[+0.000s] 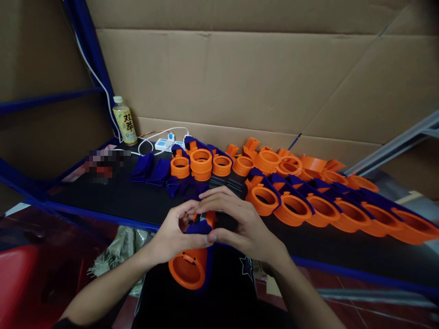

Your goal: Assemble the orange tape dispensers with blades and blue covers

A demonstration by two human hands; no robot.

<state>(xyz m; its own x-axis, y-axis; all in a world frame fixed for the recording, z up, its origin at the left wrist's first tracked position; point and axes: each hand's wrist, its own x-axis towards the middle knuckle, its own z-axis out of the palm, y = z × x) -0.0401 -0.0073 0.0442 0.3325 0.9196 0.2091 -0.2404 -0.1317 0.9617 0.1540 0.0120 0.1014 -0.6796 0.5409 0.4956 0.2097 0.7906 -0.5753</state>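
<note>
Between my two hands, over my lap at the shelf's front edge, is an orange plastic ring holder [188, 270] with blue fabric [199, 227] at its upper part. My left hand [175, 233] closes around the upper part from the left, thumb laid across the blue fabric. From the right, my right hand [236, 224] curls over the same part, and the two thumb tips meet. The ring end hangs below my hands, facing up toward me. My fingers hide most of the upper part.
Rows of orange ring holders with blue fabric [291, 208] stand to the right. Folded blue fabric pieces [143, 167] lie left of them. Behind are a drink bottle [125, 121] and a white power strip [168, 145] with cables. A blue shelf frame [92, 50] rises at left.
</note>
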